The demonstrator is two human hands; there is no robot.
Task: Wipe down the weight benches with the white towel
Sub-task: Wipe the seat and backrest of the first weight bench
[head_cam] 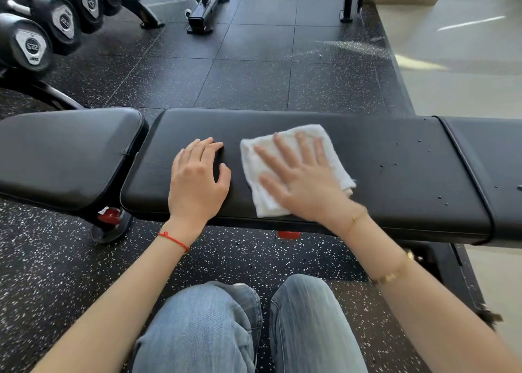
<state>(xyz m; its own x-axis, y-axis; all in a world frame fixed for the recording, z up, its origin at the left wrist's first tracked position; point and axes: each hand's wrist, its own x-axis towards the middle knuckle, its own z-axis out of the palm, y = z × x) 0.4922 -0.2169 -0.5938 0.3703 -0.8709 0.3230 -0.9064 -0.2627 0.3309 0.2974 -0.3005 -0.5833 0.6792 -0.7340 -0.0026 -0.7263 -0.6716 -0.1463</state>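
Note:
A black padded weight bench [395,152] runs across the view in front of me, with a separate seat pad [65,152] at its left end. A folded white towel [262,200] lies on the long pad near its middle. My right hand [302,180] presses flat on the towel with fingers spread. My left hand [197,180] rests palm down on the bare pad just left of the towel, fingers relaxed. Small water droplets [395,165] dot the pad to the right of the towel.
A rack of black dumbbells [59,19] stands at the far left. Frames of other equipment [206,8] sit on the speckled rubber floor [248,70] behind the bench. Pale smooth flooring [457,61] begins at the right. My knees in jeans [254,327] are below the bench.

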